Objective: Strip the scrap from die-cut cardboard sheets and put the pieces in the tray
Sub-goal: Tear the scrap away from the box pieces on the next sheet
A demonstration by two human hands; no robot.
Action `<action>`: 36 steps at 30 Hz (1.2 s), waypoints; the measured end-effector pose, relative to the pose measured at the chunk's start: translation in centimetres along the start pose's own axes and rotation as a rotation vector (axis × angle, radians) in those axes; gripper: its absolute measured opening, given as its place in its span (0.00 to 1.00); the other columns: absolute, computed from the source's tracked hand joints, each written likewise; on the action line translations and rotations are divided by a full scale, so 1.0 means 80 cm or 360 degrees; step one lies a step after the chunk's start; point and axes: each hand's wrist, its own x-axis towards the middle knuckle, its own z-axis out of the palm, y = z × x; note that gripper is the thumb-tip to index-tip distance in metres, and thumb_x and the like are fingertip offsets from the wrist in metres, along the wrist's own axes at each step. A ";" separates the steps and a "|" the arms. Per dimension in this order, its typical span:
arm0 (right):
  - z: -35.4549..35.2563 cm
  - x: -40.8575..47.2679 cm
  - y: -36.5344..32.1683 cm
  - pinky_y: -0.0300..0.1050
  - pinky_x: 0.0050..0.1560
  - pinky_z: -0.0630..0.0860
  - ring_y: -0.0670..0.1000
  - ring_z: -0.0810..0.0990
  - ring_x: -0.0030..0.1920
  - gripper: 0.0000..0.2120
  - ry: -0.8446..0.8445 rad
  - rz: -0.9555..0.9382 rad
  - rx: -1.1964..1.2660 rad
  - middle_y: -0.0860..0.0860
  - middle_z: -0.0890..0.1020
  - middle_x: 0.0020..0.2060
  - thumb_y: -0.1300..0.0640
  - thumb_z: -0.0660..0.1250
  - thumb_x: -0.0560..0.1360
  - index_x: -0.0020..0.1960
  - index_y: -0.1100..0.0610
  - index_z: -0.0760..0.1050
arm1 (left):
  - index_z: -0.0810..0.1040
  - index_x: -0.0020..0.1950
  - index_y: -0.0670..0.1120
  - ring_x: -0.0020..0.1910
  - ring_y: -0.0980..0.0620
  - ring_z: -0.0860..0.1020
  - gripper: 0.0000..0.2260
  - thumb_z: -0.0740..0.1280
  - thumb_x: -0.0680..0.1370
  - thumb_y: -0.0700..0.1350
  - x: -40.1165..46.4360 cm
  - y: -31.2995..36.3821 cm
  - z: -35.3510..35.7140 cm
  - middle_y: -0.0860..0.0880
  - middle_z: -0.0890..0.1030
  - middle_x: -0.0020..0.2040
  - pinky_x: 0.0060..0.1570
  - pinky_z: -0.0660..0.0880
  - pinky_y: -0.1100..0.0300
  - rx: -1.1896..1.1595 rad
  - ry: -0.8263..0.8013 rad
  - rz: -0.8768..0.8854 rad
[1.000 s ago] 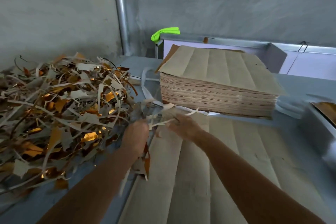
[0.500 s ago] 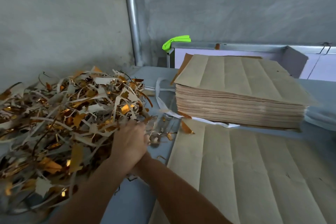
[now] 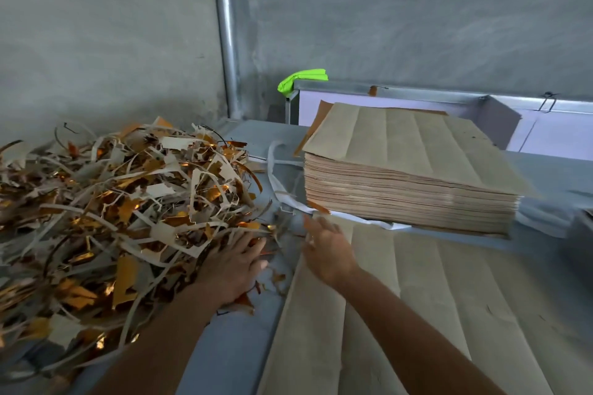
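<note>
R hand [image 3: 327, 250] open, empty, over sheet [image 3: 433, 314] top-left corner; sheet runs 6–12 o'clock, so R is nearer. L hand [image 3: 234, 266] flat on scrap [image 3: 122, 202] at 9. We see no tray.

You can't see your left hand's [image 3: 232, 261] fingertips: they are buried under the edge of the scrap pile [image 3: 122, 218], which runs off the left edge. Your right hand [image 3: 327, 250] is motion-blurred, so its finger pose is unclear. The flat cardboard sheet [image 3: 449, 314] is cut off at the bottom and right.
</note>
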 end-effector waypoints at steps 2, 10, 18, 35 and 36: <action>-0.001 0.014 0.008 0.48 0.69 0.61 0.58 0.63 0.69 0.22 -0.0093 0.0119 -0.0043 0.57 0.64 0.70 0.55 0.55 0.80 0.72 0.59 0.59 | 0.49 0.78 0.55 0.77 0.54 0.41 0.23 0.46 0.83 0.55 -0.002 -0.005 0.001 0.55 0.44 0.78 0.72 0.50 0.49 0.0028 0.0126 -0.0046; 0.031 0.005 -0.097 0.48 0.71 0.58 0.59 0.61 0.71 0.20 -0.0628 -0.0314 0.0215 0.61 0.67 0.70 0.61 0.58 0.80 0.71 0.65 0.65 | 0.75 0.61 0.41 0.59 0.50 0.73 0.12 0.57 0.81 0.40 -0.044 0.027 -0.031 0.46 0.76 0.61 0.58 0.68 0.59 -0.0848 0.1071 -0.0012; 0.000 -0.077 -0.088 0.65 0.71 0.45 0.60 0.50 0.75 0.21 -0.0708 -0.0280 -0.0117 0.54 0.59 0.75 0.53 0.57 0.81 0.73 0.52 0.65 | 0.73 0.68 0.52 0.70 0.48 0.66 0.26 0.46 0.80 0.62 -0.074 0.046 -0.025 0.48 0.69 0.71 0.71 0.59 0.55 -0.1351 -0.0134 -0.0089; -0.136 -0.330 0.157 0.50 0.65 0.66 0.58 0.65 0.67 0.17 0.0150 0.1404 -0.0098 0.57 0.72 0.63 0.54 0.61 0.77 0.63 0.61 0.67 | 0.58 0.76 0.54 0.74 0.48 0.58 0.25 0.52 0.80 0.61 -0.156 0.243 -0.021 0.46 0.58 0.76 0.71 0.53 0.50 0.0310 0.0294 0.0386; -0.137 -0.339 0.163 0.51 0.66 0.65 0.59 0.64 0.67 0.19 0.0123 0.1496 -0.0080 0.58 0.71 0.64 0.53 0.61 0.77 0.65 0.61 0.66 | 0.56 0.77 0.55 0.76 0.49 0.54 0.27 0.51 0.79 0.63 -0.167 0.265 -0.008 0.46 0.53 0.78 0.72 0.52 0.50 0.0142 0.0188 0.0509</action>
